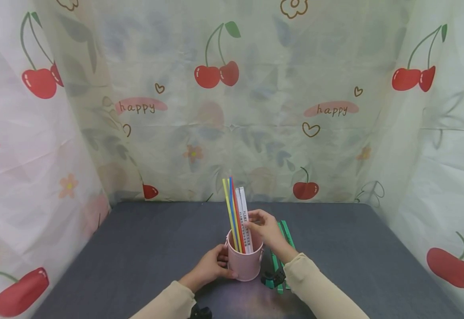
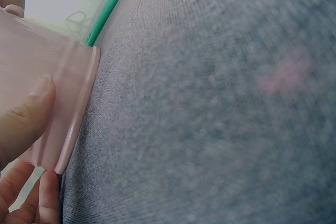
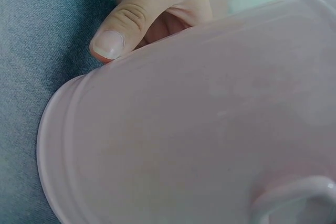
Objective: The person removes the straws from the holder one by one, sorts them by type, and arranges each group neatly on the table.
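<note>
A small pink bucket (image 1: 245, 266) with side loops stands upright on the dark table. My left hand (image 1: 213, 266) grips its lower left side, thumb across the front and fingers round the back. The left wrist view shows that thumb (image 2: 31, 114) against the bucket wall. Yellow, blue and red thin sticks (image 1: 232, 212) lean in the bucket beside white strips (image 1: 245, 217) printed with dark characters. Above the rim, my right hand (image 1: 265, 230) pinches a white strip between thumb and fingers. The bucket wall (image 3: 184, 129) fills most of the right wrist view.
Several green strips (image 1: 285, 232) lie on the table just right of the bucket, partly hidden by the right forearm. The dark table (image 1: 156, 235) is enclosed by a cherry-printed curtain (image 1: 232, 146) at the back and both sides.
</note>
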A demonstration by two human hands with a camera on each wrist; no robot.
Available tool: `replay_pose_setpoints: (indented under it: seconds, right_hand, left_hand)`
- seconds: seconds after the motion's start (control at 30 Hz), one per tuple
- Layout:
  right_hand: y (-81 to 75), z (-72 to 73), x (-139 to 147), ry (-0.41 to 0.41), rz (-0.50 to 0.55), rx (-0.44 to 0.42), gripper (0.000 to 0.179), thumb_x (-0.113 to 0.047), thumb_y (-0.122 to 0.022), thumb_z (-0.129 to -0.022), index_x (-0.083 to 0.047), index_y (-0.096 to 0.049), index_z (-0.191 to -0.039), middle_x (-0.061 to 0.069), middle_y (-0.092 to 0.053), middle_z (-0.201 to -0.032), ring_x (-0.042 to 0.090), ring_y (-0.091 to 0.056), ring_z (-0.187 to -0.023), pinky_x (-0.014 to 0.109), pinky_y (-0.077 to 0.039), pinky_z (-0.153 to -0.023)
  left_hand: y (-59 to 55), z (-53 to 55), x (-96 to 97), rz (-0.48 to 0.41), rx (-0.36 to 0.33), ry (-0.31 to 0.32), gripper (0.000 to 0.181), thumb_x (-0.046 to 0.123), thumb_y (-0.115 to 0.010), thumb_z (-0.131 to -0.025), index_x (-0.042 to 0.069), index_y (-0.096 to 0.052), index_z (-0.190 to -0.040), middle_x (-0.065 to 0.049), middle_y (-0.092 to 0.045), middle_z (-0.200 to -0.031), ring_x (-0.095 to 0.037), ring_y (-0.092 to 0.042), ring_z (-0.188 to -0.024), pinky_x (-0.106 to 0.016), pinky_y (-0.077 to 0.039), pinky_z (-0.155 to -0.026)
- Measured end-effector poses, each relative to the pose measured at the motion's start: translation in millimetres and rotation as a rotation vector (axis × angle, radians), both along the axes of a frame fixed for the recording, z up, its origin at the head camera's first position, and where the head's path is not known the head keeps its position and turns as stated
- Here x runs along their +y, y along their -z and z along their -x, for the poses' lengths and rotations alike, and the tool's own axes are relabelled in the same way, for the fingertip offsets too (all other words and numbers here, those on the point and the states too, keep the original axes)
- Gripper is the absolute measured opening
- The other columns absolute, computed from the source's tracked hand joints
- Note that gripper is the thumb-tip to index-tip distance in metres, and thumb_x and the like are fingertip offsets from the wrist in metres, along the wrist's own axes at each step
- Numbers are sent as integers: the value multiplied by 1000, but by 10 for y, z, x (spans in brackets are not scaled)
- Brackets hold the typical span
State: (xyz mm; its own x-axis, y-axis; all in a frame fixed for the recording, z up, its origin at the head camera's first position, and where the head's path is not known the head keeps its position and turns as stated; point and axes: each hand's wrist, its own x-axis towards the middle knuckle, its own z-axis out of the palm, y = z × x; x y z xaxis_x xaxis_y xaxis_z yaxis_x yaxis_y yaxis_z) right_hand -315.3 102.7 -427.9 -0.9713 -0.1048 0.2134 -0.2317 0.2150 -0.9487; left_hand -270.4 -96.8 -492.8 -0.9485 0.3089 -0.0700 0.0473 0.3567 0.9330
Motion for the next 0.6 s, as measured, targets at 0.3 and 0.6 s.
replay_pose_setpoints:
  seconds: [0.3, 0.6]
  right_hand:
    - [-43, -10, 19, 34, -11, -23, 26, -6, -71, -85, 1, -65, -110, 13, -65, -96, 16, -60, -83, 30, -51, -75]
    - [-55, 9, 38, 42, -13, -5, 26, -7, -72, -85, 1, -65, -109, 11, -64, -95, 14, -59, -82, 28, -50, -75]
  left_hand:
    - [-3, -8, -3, 0, -22, -8, 71, 14, -88, -68, 4, -51, -128, -9, -62, -115, -24, -60, -104, -45, -52, -92]
    - [14, 13, -6, 3, -10, -7, 71, 15, -89, -67, 4, -52, -127, -9, -62, -114, -23, -60, -104, -45, -52, -92]
